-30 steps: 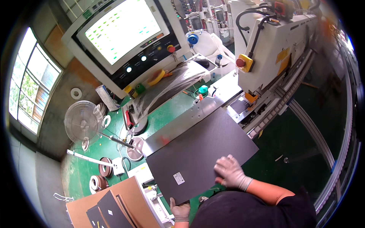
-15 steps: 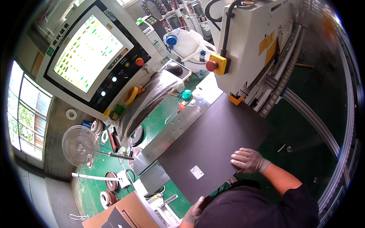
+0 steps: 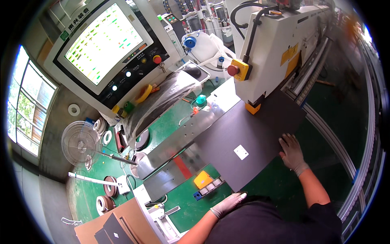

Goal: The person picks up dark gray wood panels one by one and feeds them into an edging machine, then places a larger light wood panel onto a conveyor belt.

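A dark grey flat panel [image 3: 227,134] with a white square label [image 3: 241,152] lies on a metal machine table [image 3: 162,162], its far part under the machine head [image 3: 260,61]. My right hand [image 3: 291,153], in a pale glove, is at the panel's right edge with fingers spread; whether it touches the panel, I cannot tell. Close to the panel's near corner, my gloved left hand [image 3: 229,204] rests low against my dark shirt, fingers stretched out and holding nothing.
A control console [image 3: 105,44] with a bright screen stands at the left. The machine carries a red stop button [image 3: 233,70]. Beyond the table's left side is a fan [image 3: 81,144]. Brown boards [image 3: 109,223] lie at lower left; metal rails [image 3: 333,134] curve along the right.
The panel has moved right and farther under the machine head, uncovering more table and an orange-yellow block. My right hand has shifted right and away from me; the left has moved right.
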Tool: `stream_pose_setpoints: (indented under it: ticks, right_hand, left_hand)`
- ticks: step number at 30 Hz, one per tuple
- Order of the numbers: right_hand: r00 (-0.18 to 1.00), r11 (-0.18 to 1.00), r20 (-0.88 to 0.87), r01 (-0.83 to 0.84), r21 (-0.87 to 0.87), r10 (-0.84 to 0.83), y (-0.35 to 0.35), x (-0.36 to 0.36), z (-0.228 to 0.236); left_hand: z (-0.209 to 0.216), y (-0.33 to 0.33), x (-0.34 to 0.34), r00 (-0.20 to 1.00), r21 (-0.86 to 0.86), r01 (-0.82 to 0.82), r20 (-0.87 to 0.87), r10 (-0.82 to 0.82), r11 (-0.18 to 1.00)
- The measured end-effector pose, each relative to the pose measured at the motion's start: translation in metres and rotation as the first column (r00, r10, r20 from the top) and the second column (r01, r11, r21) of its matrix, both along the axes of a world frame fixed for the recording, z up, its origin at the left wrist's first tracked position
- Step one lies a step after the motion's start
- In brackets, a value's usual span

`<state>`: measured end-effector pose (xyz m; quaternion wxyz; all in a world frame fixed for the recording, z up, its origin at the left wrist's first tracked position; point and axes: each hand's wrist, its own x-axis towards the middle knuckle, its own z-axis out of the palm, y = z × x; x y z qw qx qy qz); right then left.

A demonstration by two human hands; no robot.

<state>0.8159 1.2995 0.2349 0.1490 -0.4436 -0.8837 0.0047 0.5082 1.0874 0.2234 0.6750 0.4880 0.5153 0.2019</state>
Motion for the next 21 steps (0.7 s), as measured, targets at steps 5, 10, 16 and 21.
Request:
stream_pose_setpoints:
  ticks: [5, 10, 16, 21]
  right_hand:
    - [0.972, 0.989, -0.228, 0.030, -0.144, -0.063, -0.059, -0.067, -0.014]
    - [0.821, 0.908, -0.394, 0.406, -0.108, -0.414, -0.058, -0.134, -0.019]
    - [0.761, 0.888, -0.514, 0.460, -0.002, -0.396, 0.004, -0.087, -0.048]
    - [0.724, 0.818, -0.387, 0.542, -0.192, -0.571, 0.044, -0.086, -0.021]
  left_hand:
    - [0.007, -0.030, -0.021, 0.865, -0.147, -0.370, 0.306, 0.398, 0.917]
    - [-0.031, -0.088, -0.059, 0.933, 0.008, -0.351, -0.087, 0.350, 0.936]
    - [-0.056, -0.155, -0.055, 0.546, -0.096, -0.828, 0.082, 0.833, 0.552]
    - [-0.085, -0.189, -0.073, -0.102, -0.579, -0.811, 0.283, 0.954, 0.085]
